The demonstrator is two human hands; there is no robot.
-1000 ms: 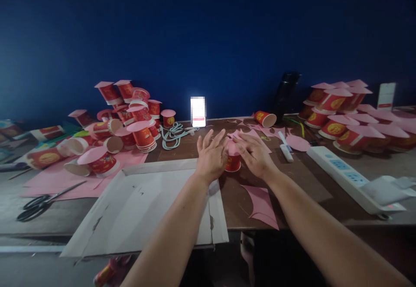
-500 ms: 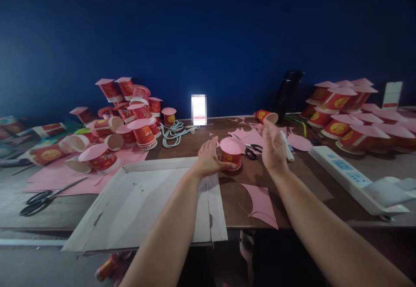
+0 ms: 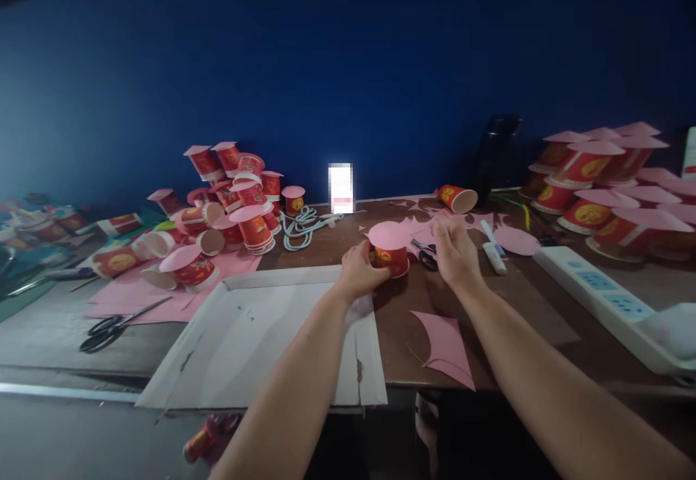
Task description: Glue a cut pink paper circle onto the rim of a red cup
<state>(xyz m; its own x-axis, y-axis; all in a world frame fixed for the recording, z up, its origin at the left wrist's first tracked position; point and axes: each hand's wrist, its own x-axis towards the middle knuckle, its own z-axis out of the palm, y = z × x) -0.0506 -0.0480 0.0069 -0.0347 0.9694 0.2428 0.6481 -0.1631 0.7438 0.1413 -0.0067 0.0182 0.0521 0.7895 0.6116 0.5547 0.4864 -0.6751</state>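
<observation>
My left hand (image 3: 363, 273) is wrapped round the left side of a red paper cup (image 3: 392, 261) that stands upside down on the brown table. A round pink paper disc (image 3: 390, 235) lies on top of this cup and juts out past its edge. My right hand (image 3: 455, 251) is apart from the cup, to its right, with its fingers curled in and nothing visible in them. Black-handled scissors (image 3: 428, 259) lie between the cup and my right hand, partly hidden. A white glue tube (image 3: 494, 257) lies just right of that hand.
Piled red cups, many with pink discs, fill the left (image 3: 253, 230) and right (image 3: 590, 212). A white cardboard tray (image 3: 293, 342), a pink paper scrap (image 3: 449, 349), a power strip (image 3: 603, 306), other scissors (image 3: 106, 331), a coiled cable (image 3: 304, 230), a tipped cup (image 3: 457, 197) and a black bottle (image 3: 497, 154) are around.
My right hand has gone from stretched fingers to curled ones. My left hand stays on the cup. The view has turned a little to the left.
</observation>
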